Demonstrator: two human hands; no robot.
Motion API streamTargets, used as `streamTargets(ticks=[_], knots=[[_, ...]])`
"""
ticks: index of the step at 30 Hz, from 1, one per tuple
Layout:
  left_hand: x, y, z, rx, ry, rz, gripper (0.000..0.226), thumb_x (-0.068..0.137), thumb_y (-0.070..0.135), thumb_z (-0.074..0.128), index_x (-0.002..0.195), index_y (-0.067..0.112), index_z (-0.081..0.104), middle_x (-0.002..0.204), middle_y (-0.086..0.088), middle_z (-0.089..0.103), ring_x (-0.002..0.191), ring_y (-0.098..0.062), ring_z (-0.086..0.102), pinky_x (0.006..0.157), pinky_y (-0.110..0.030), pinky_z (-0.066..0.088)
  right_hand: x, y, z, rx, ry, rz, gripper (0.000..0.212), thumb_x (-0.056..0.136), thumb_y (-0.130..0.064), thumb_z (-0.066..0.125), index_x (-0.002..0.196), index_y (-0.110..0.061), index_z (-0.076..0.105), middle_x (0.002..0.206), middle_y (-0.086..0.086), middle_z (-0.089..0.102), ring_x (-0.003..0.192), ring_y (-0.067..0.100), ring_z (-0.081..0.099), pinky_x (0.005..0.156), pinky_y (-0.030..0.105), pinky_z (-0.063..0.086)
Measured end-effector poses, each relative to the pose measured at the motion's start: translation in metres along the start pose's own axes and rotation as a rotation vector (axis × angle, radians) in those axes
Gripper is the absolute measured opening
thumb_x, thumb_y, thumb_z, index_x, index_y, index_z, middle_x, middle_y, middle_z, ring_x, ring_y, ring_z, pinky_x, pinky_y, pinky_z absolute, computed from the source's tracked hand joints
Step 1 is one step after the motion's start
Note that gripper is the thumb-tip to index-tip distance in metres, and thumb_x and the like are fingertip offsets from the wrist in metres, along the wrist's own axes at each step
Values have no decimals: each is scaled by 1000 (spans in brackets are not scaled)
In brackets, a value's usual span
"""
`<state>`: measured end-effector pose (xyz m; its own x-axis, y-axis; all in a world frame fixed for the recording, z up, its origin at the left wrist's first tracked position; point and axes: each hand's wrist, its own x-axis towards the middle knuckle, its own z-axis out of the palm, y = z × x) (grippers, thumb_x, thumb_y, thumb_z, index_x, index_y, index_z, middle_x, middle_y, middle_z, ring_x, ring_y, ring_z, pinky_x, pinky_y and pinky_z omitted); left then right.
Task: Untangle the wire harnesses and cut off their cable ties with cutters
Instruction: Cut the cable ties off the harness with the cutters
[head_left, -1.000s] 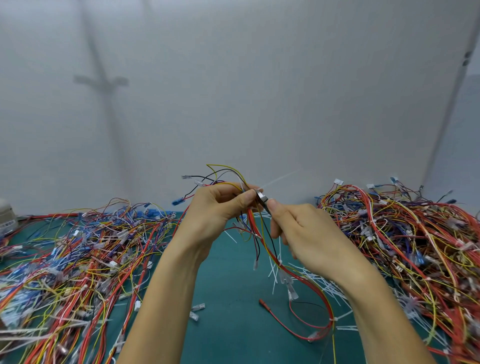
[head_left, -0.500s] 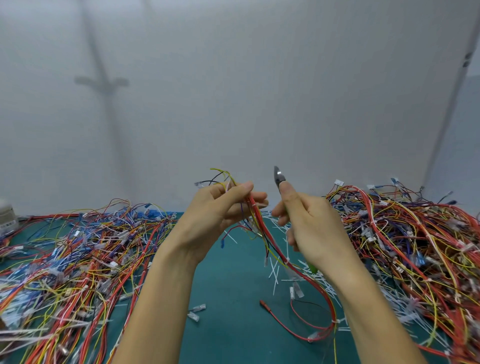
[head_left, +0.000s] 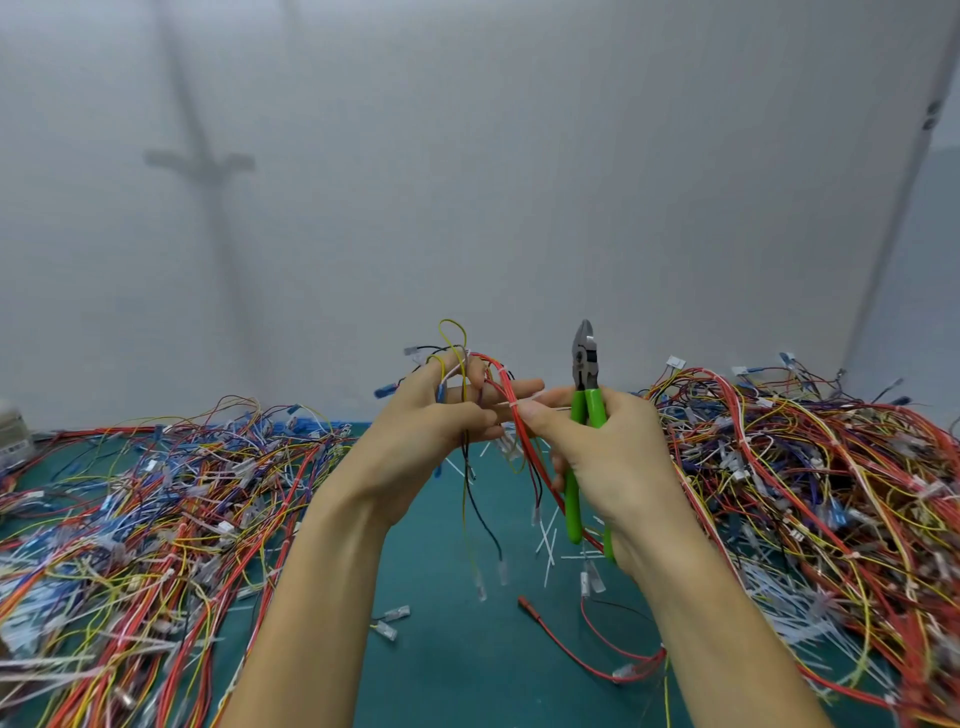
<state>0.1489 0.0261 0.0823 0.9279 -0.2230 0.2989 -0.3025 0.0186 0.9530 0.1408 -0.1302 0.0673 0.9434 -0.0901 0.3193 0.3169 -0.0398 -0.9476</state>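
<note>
Over mat (head_left: 457, 675), right hand (head_left: 618, 457) has raised cutters (head_left: 585, 364) clear of harness (head_left: 519, 436).

Workshop bench (head_left: 457, 654), heaped wire harnesses (head_left: 156, 519)

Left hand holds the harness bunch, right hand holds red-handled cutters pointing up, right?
Not quite: the head view shows the cutters in the right hand have green handles, not red. The rest stands: the left hand holds the harness bunch, and the cutters point up.

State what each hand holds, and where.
The left hand grips the wire harness near its top; the right hand holds the cutters by their green handles.
</note>
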Motion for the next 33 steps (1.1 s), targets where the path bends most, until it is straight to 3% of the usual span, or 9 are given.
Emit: streamTargets(ticks=[4,9,11,14,17,20,26,30,33], knots=[[-1,3,1,149,46,21,23,89,-8,59,82,10,47,73,0,66,80,-18,70,99,-54,48,-1,0,-1,58,-4,8,12,79,-16,79,76,-13,68,48,-10,59,43,7,52,43,22,44],[-3,2,-3,77,35,-7,9,88,8,67,87,4,59,86,-6,74,88,-26,74,82,-29,58,0,-1,1,73,29,16,13,77,-15,77,75,-10,66,49,-4,52,52,18,47,50,29,43],[-2,2,-6,25,62,-71,26,93,25,62,90,0,68,97,-7,76,96,-24,73,87,-32,53,0,-2,2,91,44,17,14,78,-13,75,75,-9,62,57,5,51,56,21,44,55,33,41],[2,1,-10,63,177,-129,52,99,45,43,68,23,77,99,-1,77,99,-13,72,92,-35,45,1,-1,0,95,55,12,16,82,-14,72,75,-11,58,59,5,46,60,22,42,61,38,41],[3,0,-10,21,231,-128,52,101,41,42,64,21,73,96,-2,77,93,-15,73,92,-36,45,0,0,1,73,46,13,25,86,-27,72,73,-13,57,60,6,48,59,23,43,61,38,42],[5,-1,-7,-35,255,-109,34,101,34,46,84,13,66,97,-5,77,93,-18,74,89,-34,46,-1,1,2,82,46,53,26,87,-32,72,75,-13,58,62,7,54,53,20,46,53,34,44],[5,1,-4,-211,246,-66,16,99,22,51,86,19,61,103,-8,76,97,-23,73,87,-35,46,0,1,1,258,87,87,7,90,-7,67,90,-2,62,60,2,68,42,10,47,44,26,46],[6,3,-9,-318,265,-130,37,103,42,36,97,14,60,98,-9,76,92,-22,74,82,-33,48,1,-1,-3,272,132,19,6,91,-2,65,92,-5,60,62,2,71,45,11,55,46,27,50],[6,0,-10,-146,364,-166,32,104,32,40,102,8,61,99,-7,76,91,-19,74,80,-33,50,0,-1,-4,219,153,-60,12,91,-3,64,89,-13,58,65,-1,72,47,10,59,48,26,53]])
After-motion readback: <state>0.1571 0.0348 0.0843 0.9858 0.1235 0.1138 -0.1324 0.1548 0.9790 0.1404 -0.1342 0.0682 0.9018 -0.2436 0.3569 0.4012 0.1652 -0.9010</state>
